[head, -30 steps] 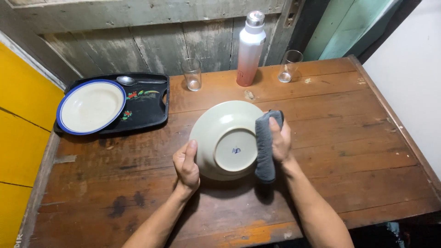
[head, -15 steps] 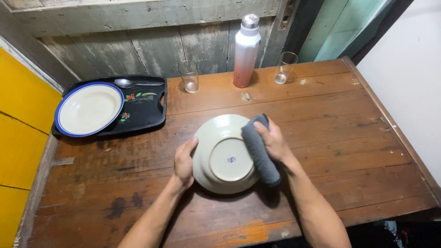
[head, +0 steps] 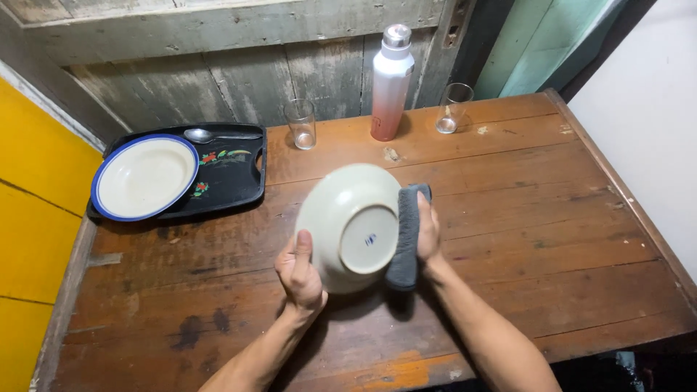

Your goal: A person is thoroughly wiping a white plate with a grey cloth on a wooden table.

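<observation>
Head view, read from left to right. At far left we see a black tray (head: 232, 181) carrying a blue-rimmed plate (head: 145, 176) and a spoon (head: 218, 135) laid along its back edge. Next comes a clear glass (head: 300, 124) standing near the wall. At centre we hold a pale bowl (head: 350, 225) above the wooden table (head: 552, 239), tilted so that its underside and foot ring face us. Our left hand (head: 299, 270) is closed on the bowl's lower left rim, thumb up across the outer wall. Our right hand (head: 425, 234) presses a folded grey cloth (head: 405, 237) flat against the bowl's right side, fingers wrapped over the cloth. Behind the bowl stands a white and pink bottle (head: 389, 72) with a metal cap, and to its right a second glass (head: 453, 107), well apart from the hands.

We judge the step in hand to be wiping the outside of the bowl, with the cloth now on the right flank. The next move would call for turning the bowl in the left grip, or sliding the cloth round the wall, while the left hand keeps firm hold of the rim, since the bowl hangs clear of the table.
</observation>
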